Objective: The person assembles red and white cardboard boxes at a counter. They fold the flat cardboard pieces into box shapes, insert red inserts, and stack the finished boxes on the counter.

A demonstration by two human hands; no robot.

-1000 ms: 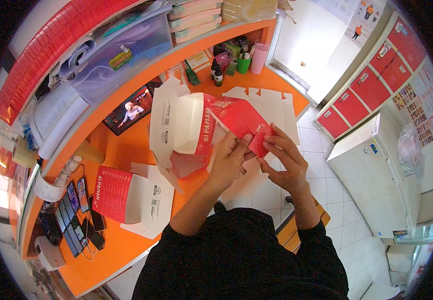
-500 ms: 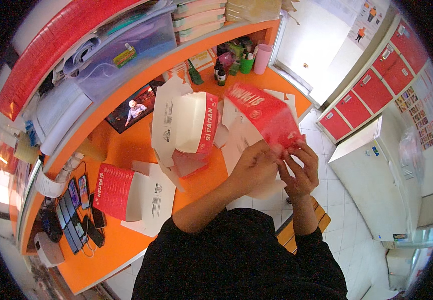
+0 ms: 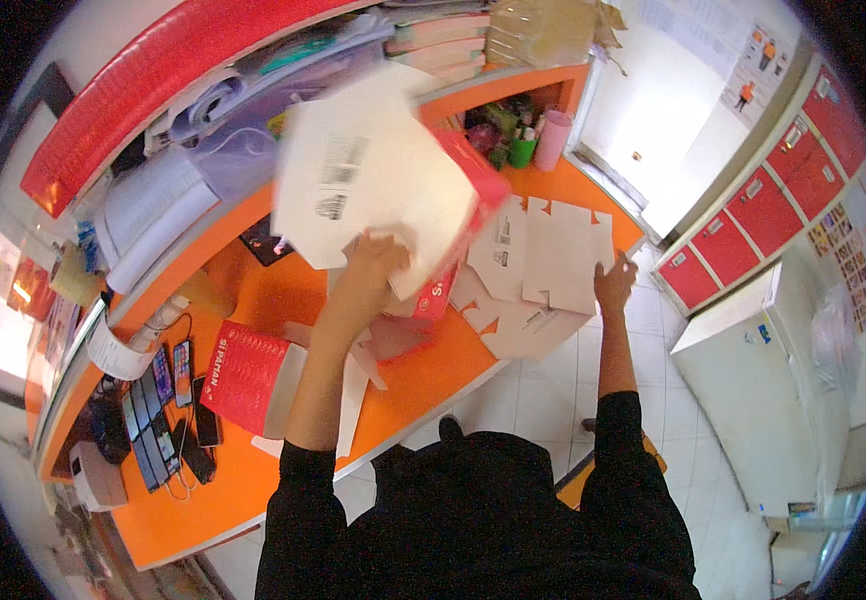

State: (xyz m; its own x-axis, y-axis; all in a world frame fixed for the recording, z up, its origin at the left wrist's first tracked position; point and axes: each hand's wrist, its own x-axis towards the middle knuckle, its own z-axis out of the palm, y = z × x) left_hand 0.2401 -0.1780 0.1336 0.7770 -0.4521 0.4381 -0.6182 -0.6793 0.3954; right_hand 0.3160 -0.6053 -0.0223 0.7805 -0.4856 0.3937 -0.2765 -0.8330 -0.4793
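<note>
My left hand (image 3: pixel 378 270) is closed on the edge of a folded red-and-white food carton (image 3: pixel 383 180), its pale inner flaps raised and blurred by motion. This carton is over another red carton (image 3: pixel 433 300) on the orange counter, which it mostly hides. Flat white carton blanks (image 3: pixel 563 255) lie in a pile to the right. At their right edge is my right hand (image 3: pixel 615 283), its fingers apart; whether it grips a sheet is unclear. A nested stack of red cartons (image 3: pixel 248 375) lies on its side at the left, partly hidden by my left forearm.
Phones (image 3: pixel 183 372) with cables lie at the counter's (image 3: pixel 423 370) left end, near a pale device (image 3: pixel 93 475). A green cup (image 3: pixel 521 150) and a pink tumbler (image 3: pixel 553 140) stand at the back. A shelf above holds plastic bins. A white fridge (image 3: pixel 743 370) and red lockers (image 3: pixel 753 205) are at the right.
The carton that both hands held on the right has moved left and up in my left hand, over the other carton. My right hand has let go of it and reached the flat blanks.
</note>
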